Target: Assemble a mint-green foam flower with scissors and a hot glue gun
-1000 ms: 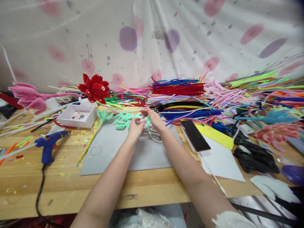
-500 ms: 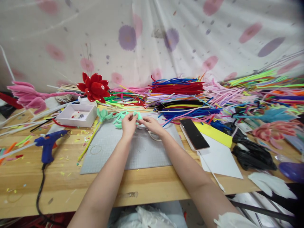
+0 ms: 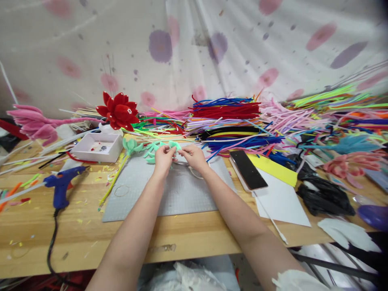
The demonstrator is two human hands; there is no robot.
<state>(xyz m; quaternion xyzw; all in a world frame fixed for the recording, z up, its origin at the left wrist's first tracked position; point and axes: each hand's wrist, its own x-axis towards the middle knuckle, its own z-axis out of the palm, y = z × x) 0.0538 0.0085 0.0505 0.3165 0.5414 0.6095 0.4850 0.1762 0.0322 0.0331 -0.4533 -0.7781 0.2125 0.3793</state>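
Over the far part of the grey cutting mat (image 3: 184, 198), my left hand (image 3: 164, 159) and my right hand (image 3: 194, 157) meet, fingertips pinched. Between them is a mint-green fuzzy petal (image 3: 173, 144), gripped from both sides. Several more mint-green petals (image 3: 150, 155) lie on the mat just left of my left hand. Farther left rests a mint-green flower (image 3: 131, 146) on a yellow-green stem (image 3: 117, 176). Scissors (image 3: 195, 173) lie partly hidden under my right hand.
A blue glue gun (image 3: 62, 184) stands at left, its cord crossing the table edge. Behind are a white box (image 3: 98, 148), a red flower (image 3: 117, 111) and bundles of pipe cleaners (image 3: 226, 110). At right lie a phone (image 3: 248, 170), white paper (image 3: 281, 202) and a black plastic bag (image 3: 325, 198).
My right hand's fingers have curled in closer around the petal. Both hands stay in nearly the same place; the view has shifted very slightly.
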